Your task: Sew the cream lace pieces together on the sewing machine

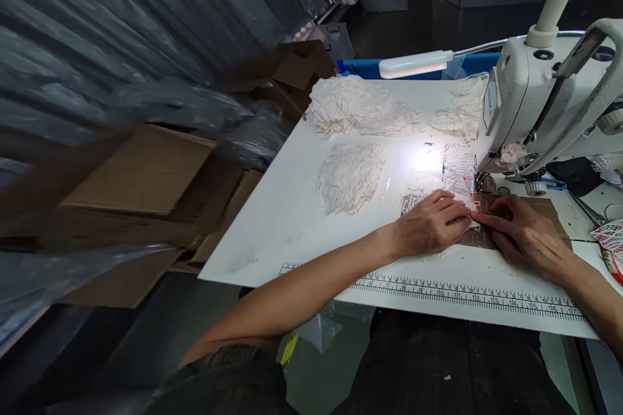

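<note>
My left hand (pixel 435 224) lies on the tabletop with its bent fingers closed over a piece of white lace (pixel 464 198), just in front of the sewing machine's needle area (pixel 479 183). From the other side, my right hand (pixel 528 233) reaches in over a brown plate (pixel 549 211). Its forefinger points left and touches the lace edge beside my left fingertips. The right thumb rests apart, lower down, and the other fingers are curled. More lace (pixel 457 159) spreads behind my left hand under the lamp's glare. The fingers hide part of the lace.
A white sewing machine (pixel 516 97) stands at the right, with a lamp (pixel 416 65) beside it. Lace piles (pixel 360 107) and a smaller heap (pixel 351 176) lie on the table's left. Scissors (pixel 588 211) are at right. Cardboard boxes (pixel 141 168) stand beyond the left edge.
</note>
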Motion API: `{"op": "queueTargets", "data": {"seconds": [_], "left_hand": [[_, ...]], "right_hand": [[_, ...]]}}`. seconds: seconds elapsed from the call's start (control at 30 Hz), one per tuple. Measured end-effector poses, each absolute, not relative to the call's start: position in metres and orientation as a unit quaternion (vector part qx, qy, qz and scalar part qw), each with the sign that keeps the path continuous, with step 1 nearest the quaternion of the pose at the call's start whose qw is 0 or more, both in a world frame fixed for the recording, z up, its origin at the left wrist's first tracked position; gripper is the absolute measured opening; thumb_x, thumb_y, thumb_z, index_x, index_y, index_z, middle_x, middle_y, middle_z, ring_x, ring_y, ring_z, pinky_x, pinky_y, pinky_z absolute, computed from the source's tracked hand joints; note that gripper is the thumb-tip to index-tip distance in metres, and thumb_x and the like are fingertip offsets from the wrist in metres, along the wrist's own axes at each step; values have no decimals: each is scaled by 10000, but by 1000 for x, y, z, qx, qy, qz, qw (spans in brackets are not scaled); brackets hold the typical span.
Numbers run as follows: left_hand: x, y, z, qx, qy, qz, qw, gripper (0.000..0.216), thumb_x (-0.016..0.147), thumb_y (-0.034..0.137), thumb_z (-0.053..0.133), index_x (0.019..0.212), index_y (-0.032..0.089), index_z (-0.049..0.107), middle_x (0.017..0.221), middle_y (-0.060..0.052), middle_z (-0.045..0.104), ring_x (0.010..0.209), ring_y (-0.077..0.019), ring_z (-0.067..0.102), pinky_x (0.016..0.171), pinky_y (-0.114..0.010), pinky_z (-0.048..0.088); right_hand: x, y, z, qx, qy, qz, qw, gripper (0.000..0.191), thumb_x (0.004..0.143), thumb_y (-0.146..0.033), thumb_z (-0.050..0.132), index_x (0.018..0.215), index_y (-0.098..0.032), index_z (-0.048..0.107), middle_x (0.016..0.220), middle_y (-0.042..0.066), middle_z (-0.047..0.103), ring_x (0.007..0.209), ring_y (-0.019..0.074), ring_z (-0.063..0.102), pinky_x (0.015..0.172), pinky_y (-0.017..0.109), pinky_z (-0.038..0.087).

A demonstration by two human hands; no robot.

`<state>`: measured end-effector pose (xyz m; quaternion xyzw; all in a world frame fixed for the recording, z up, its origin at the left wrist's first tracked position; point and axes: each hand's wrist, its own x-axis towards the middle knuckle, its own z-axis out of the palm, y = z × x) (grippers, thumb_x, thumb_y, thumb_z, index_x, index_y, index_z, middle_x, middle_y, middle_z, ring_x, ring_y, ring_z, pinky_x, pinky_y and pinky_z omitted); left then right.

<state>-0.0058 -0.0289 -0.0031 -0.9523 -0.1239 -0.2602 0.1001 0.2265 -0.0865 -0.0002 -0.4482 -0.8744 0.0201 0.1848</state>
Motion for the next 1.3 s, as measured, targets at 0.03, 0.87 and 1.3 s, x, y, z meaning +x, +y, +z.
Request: {"op": "queueTargets", "data": {"seconds": [0.03,0.87,1.3], "left_hand": [[-6,-28,-3,-950,-120,-269,99,168,971,237,504,929,198,662,970,-25,721,929,-152,649,880,-358,511],[-20,-12,13,-965,-70,-251,-35,184,953,258,535,926,152,684,941,-59,731,830,-147,657,760,-312,514],[-11,-19,1,-959,-63,-275,24,225,986,168,489,848,111,657,1037,-80,717,939,-134,665,873,-272,555]], "right_hand": [[226,-87,1,-450,-874,16,183,363,947,-230,465,1254,-285,652,1073,121,552,933,215,588,596,274,542],[235,-75,15,-450,-862,100,210,416,984,-246,340,1306,-217,602,1038,104,630,882,189,639,751,317,543],[223,-60,13,-443,-889,-36,108,454,1016,-369,274,1235,-251,654,886,98,632,578,167,544,444,272,271]]}}
